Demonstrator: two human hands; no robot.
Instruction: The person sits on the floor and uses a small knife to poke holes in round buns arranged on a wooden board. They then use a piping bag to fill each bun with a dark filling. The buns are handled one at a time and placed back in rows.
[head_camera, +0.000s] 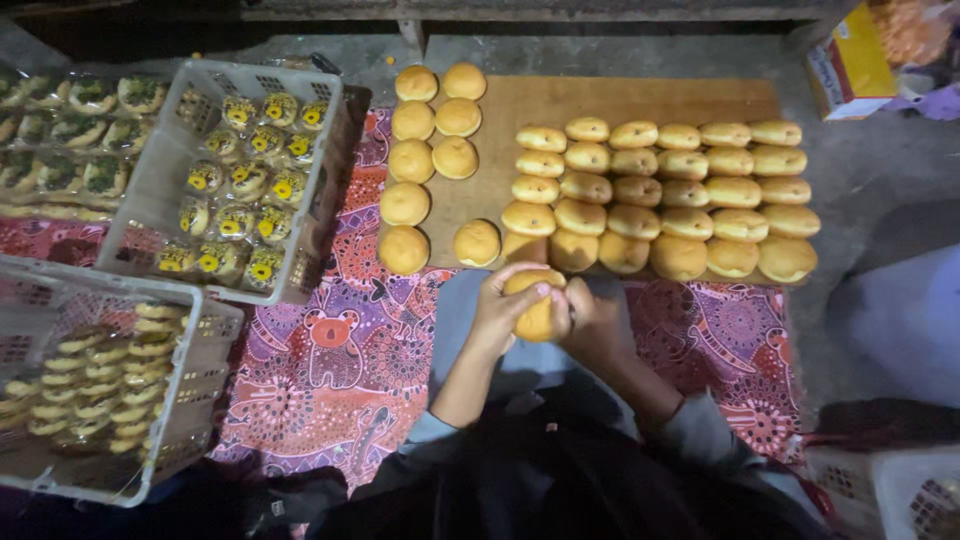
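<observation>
Just past the hands (545, 315) lies a wooden board (520, 110) on a bright patterned cloth (340, 360) spread over the grey floor (870, 170). Rows of round buns (680, 190) sit on the board. Left of the hands stand two crates (150, 200), seemingly holding wrapped cakes.

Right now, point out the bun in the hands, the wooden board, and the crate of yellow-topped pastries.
bun (537, 316), head view, its golden side between the hands.
wooden board (620, 100), head view, bare top area.
crate (150, 185), head view, its left wall.

we see our left hand (497, 312) and right hand (592, 318) bare, forearms uncovered, grey sleeves pushed up near the elbows, dark clothing below.
</observation>
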